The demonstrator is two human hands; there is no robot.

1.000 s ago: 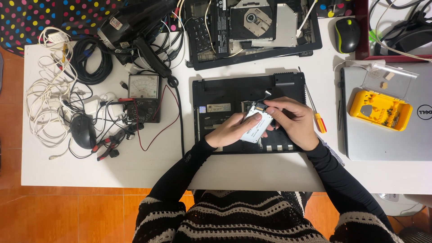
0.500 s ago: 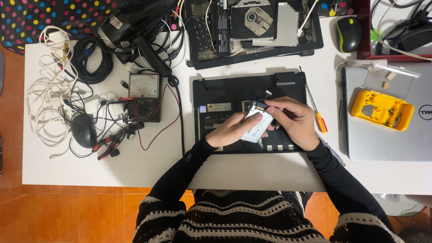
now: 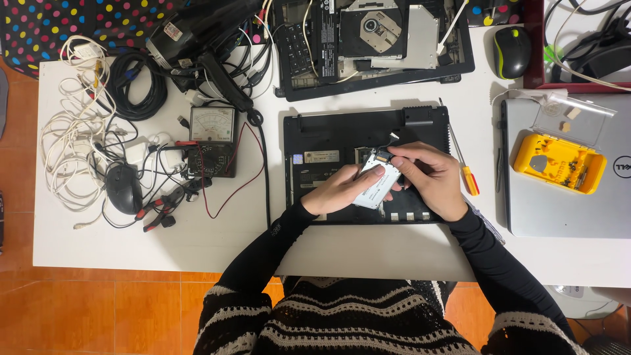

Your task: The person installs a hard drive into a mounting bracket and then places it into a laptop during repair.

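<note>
Silver drive [image 3: 376, 186] – over open black laptop base [image 3: 328, 141] on desk [image 3: 217, 243] | L hand [image 3: 342, 190] fingers curled under it, gripping | R hand [image 3: 430, 177] fingers pinched shut on connector end [image 3: 383, 156] | tip: keep drive steady, pull connector straight, no twist.

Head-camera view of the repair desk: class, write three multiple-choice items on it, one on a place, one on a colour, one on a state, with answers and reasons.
1. Where does the yellow plastic screwdriver-bit tray rest?
A. on the closed silver laptop
B. on the floor
C. on the black meter

2. What colour is the screwdriver's handle?
A. green
B. orange-yellow
C. blue

3. How is the flat silver rectangular drive held?
A. lying untouched
B. one hand only
C. between both hands

Answers: A, the tray sits on the laptop's lid; B, its handle shows orange-yellow; C, the left hand supports it while the right hand grips its end.
</note>
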